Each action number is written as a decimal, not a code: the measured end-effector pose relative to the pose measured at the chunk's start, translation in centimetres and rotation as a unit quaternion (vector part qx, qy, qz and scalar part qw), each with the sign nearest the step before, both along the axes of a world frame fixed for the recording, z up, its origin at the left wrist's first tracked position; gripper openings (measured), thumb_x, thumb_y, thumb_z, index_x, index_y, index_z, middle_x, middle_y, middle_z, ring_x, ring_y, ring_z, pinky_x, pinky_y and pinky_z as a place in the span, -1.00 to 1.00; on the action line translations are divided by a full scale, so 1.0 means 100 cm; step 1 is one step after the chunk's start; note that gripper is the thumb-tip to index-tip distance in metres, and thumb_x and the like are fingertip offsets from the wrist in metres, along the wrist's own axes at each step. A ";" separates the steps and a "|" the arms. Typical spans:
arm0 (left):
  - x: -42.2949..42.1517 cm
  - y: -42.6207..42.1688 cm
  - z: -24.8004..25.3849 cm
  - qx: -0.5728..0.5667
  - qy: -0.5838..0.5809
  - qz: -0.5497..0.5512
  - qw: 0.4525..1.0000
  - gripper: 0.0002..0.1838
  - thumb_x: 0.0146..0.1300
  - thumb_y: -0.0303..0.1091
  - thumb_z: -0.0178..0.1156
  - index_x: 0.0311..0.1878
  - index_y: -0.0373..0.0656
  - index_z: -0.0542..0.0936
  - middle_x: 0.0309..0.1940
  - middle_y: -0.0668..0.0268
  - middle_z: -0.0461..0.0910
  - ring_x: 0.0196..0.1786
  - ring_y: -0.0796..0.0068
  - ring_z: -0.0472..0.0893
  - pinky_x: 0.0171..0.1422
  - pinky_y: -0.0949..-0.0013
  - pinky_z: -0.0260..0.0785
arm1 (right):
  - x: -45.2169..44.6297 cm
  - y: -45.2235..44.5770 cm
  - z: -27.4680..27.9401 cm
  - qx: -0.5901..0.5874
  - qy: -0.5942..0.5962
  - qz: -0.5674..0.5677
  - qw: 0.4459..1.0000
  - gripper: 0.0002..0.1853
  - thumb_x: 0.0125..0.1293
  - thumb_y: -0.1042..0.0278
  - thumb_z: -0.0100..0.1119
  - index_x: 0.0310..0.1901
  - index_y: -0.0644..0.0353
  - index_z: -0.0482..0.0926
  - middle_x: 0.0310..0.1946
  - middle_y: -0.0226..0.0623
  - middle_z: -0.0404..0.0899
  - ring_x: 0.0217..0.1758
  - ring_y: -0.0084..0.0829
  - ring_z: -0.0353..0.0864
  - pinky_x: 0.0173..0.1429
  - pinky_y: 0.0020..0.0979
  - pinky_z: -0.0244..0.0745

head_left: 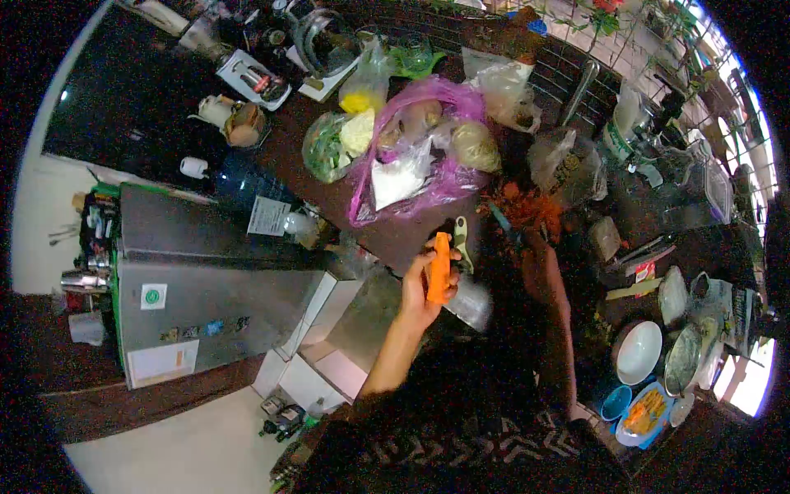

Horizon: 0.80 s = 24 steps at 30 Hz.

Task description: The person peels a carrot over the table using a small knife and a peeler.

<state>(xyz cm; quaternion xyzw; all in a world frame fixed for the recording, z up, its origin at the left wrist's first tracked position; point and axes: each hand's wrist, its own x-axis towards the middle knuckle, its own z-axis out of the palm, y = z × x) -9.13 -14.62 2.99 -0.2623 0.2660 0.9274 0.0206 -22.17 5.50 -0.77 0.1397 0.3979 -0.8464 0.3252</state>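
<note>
My left hand [424, 288] is wrapped round an orange carrot [439, 267] with a smooth surface, held upright over the counter's front edge. Just beyond it lies a pale green peeler-like tool [462, 239]. My right hand [539, 267] reaches over the dark counter on the right, its fingertips at a heap of orange peelings [531, 210]; what they hold, if anything, is too dark to make out. A small blue-grey object [499, 217] lies in the peelings. Behind the carrot sits an open purple plastic bag [420, 148] with produce inside.
Bags of vegetables [329, 146] stand at the back. On the right are a white bowl [638, 352], a blue bowl [615, 403] and a plate of cut food [644, 414]. A clear plastic bag [568, 169] lies beyond the peelings. A grey refrigerator [214, 288] stands left.
</note>
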 end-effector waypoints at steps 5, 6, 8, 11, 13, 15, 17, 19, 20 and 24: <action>-0.037 0.008 -0.004 -0.052 0.053 0.002 0.997 -0.45 0.35 -0.23 0.07 0.40 -0.09 0.37 0.00 0.22 0.56 -0.20 0.39 0.57 -0.25 0.36 0.48 | 0.006 -0.011 0.042 0.346 0.415 0.161 0.826 -0.58 0.48 0.45 0.10 0.34 0.22 0.45 0.11 -0.12 0.64 0.12 -0.44 0.57 0.18 -0.27 0.47; -0.040 0.008 -0.005 -0.050 0.048 0.004 0.998 -0.45 0.35 -0.23 0.07 0.40 -0.09 0.37 0.00 0.22 0.56 -0.20 0.39 0.57 -0.25 0.36 0.48 | 0.007 -0.016 0.046 0.338 0.452 0.161 0.810 -0.58 0.47 0.47 0.11 0.33 0.20 0.47 0.08 -0.13 0.66 0.10 -0.50 0.56 0.16 -0.29 0.47; -0.045 0.009 0.008 -0.126 0.021 0.001 0.992 -0.45 0.42 -0.28 0.03 0.46 -0.09 0.33 0.01 0.20 0.57 -0.16 0.36 0.62 -0.25 0.35 0.51 | 0.007 -0.020 0.059 0.335 0.415 0.195 0.823 -0.57 0.43 0.48 0.15 0.32 0.16 0.50 0.05 -0.13 0.68 0.06 -0.43 0.61 0.15 -0.27 0.49; -0.039 0.001 0.011 -0.145 -0.012 -0.030 0.989 -0.45 0.47 -0.27 0.03 0.50 -0.06 0.29 -0.01 0.18 0.58 -0.17 0.35 0.65 -0.28 0.37 0.52 | 0.009 -0.008 0.009 0.392 0.473 0.244 0.750 -0.55 0.37 0.49 0.20 0.29 0.07 0.55 -0.08 -0.13 0.70 -0.05 -0.25 0.69 0.05 -0.24 0.55; -0.038 -0.007 0.018 -0.188 0.005 -0.076 0.979 -0.39 0.45 -0.25 0.09 0.53 -0.01 0.24 0.00 0.23 0.57 -0.18 0.42 0.64 -0.28 0.41 0.49 | 0.008 -0.008 -0.009 0.441 0.554 0.254 0.659 -0.53 0.33 0.49 0.22 0.29 0.01 0.57 -0.17 -0.15 0.70 -0.14 -0.15 0.71 -0.03 -0.22 0.59; -0.035 -0.016 0.019 -0.239 0.032 -0.096 0.966 -0.36 0.43 -0.26 0.12 0.54 -0.02 0.23 0.01 0.27 0.55 -0.19 0.44 0.63 -0.28 0.41 0.48 | 0.009 -0.013 -0.013 0.447 0.597 0.249 0.618 -0.48 0.24 0.47 0.27 0.26 -0.11 0.61 -0.31 -0.20 0.63 -0.25 -0.05 0.64 -0.23 -0.17 0.57; -0.027 -0.026 0.021 -0.242 0.070 -0.120 0.960 -0.32 0.41 -0.38 0.18 0.55 -0.09 0.21 0.11 0.34 0.51 -0.09 0.52 0.59 -0.15 0.44 0.47 | 0.016 -0.020 -0.019 0.461 0.613 0.244 0.594 -0.47 0.23 0.46 0.29 0.25 -0.14 0.61 -0.35 -0.24 0.60 -0.30 -0.10 0.63 -0.28 -0.17 0.54; -0.025 -0.035 0.022 -0.277 0.075 -0.125 0.950 -0.34 0.43 -0.44 0.16 0.55 -0.13 0.20 0.15 0.33 0.51 0.00 0.52 0.57 -0.01 0.45 0.45 | 0.015 -0.029 -0.009 0.474 0.634 0.236 0.564 -0.47 0.21 0.45 0.30 0.25 -0.16 0.62 -0.39 -0.27 0.57 -0.35 -0.15 0.61 -0.33 -0.18 0.52; -0.022 -0.039 0.023 -0.312 0.075 -0.131 0.938 -0.35 0.45 -0.49 0.14 0.55 -0.16 0.20 0.20 0.33 0.50 0.08 0.52 0.56 0.13 0.45 0.43 | 0.016 -0.031 -0.002 0.451 0.661 0.223 0.556 -0.47 0.20 0.43 0.31 0.24 -0.16 0.62 -0.38 -0.28 0.57 -0.35 -0.16 0.62 -0.33 -0.18 0.51; -0.014 -0.048 0.028 -0.252 0.049 -0.073 0.964 -0.39 0.48 -0.54 0.10 0.54 -0.20 0.19 0.27 0.31 0.48 0.21 0.51 0.50 0.36 0.43 0.30 | 0.018 -0.035 -0.023 0.452 0.720 0.187 0.492 -0.47 0.20 0.41 0.32 0.25 -0.17 0.62 -0.36 -0.30 0.55 -0.36 -0.18 0.61 -0.37 -0.20 0.49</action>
